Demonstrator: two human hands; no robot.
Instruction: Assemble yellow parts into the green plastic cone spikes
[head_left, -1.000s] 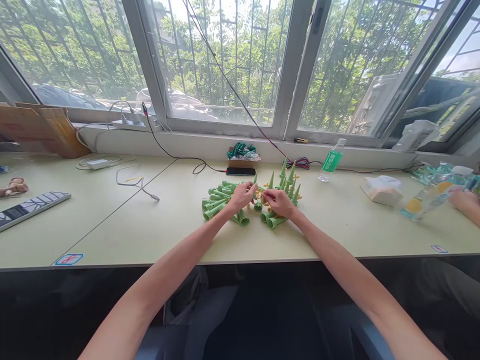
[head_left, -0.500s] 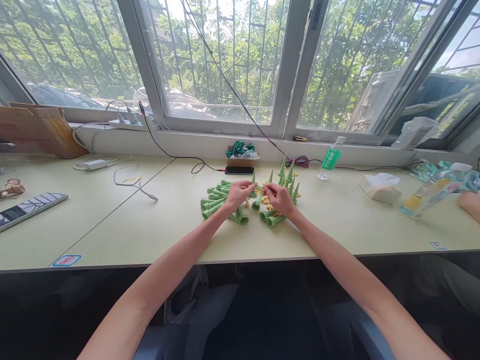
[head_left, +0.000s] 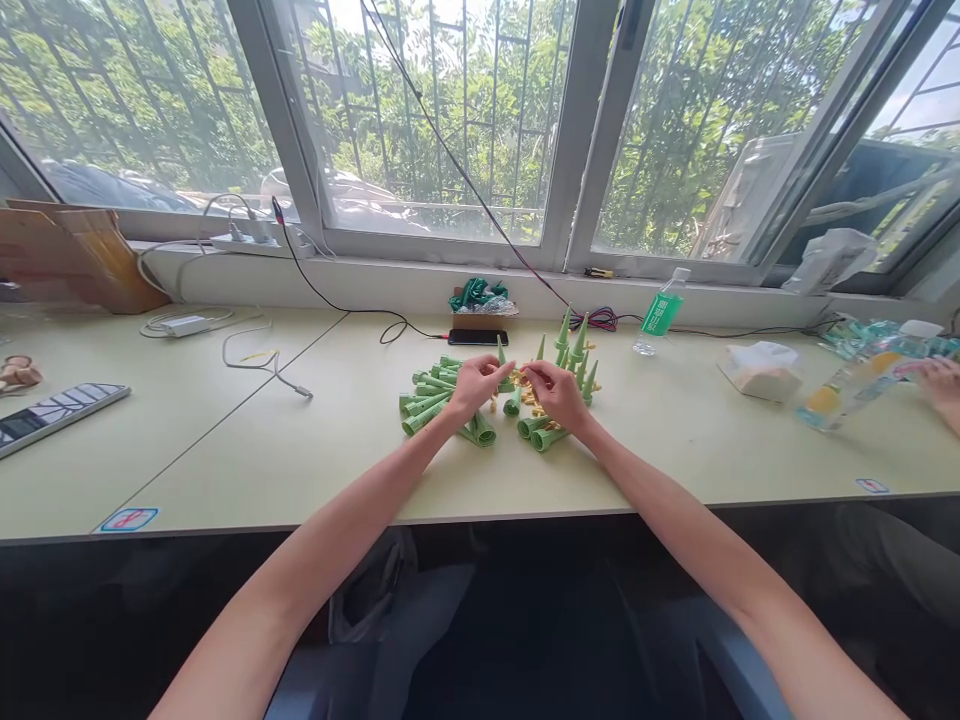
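Note:
My left hand [head_left: 477,386] is closed, with a pointed green cone [head_left: 501,349] standing up at its fingertips. Close beside it, my right hand [head_left: 559,392] pinches with thumb and forefinger; whatever is between them is too small to make out. Several green cones [head_left: 426,408] lie in a heap left of and beneath my left hand, their wide open ends toward me. Other green cones [head_left: 577,345] stand upright behind my right hand. Small yellow pieces [head_left: 528,400] are scattered on the table between and under my hands.
A phone [head_left: 478,337] on a cable lies behind the cones, before a small box [head_left: 484,308]. A green-labelled bottle [head_left: 661,314], a tissue pack [head_left: 761,371] and a larger bottle [head_left: 847,392] stand to the right, where another person's hand [head_left: 941,382] rests. A white cable [head_left: 274,370] lies left.
My fingertips have shifted slightly, and the cone at my left hand has tilted or moved a little left. The other person's hand has come further in, toward the larger bottle.

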